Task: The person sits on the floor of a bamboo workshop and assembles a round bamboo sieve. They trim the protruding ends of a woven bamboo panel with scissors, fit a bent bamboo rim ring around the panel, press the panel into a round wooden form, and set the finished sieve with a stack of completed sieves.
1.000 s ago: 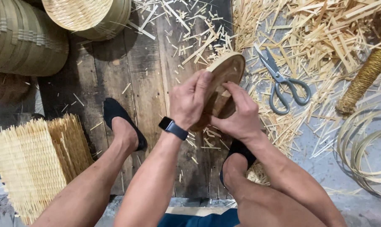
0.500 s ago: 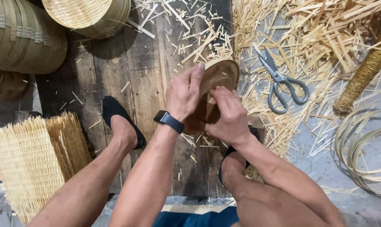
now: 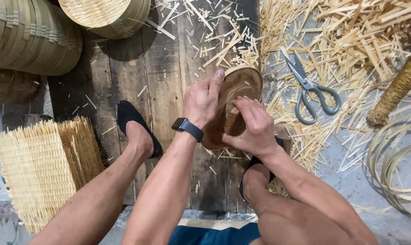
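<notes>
The round brown wooden form [image 3: 241, 86] stands tilted on edge over the dark plank floor [image 3: 164, 81], its long axis running up and away between both hands. The left hand [image 3: 203, 100] clasps its left rim with fingers extended upward, while the right hand [image 3: 253, 124] curls closed on its lower face, nearer the body

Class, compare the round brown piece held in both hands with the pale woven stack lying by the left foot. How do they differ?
The round brown piece is dark, smooth-faced and gripped by the left hand and right hand. The pale woven stack is straw-coloured, with fringed edges, and rests untouched. The stack looks far bigger. Both look handmade.
</notes>
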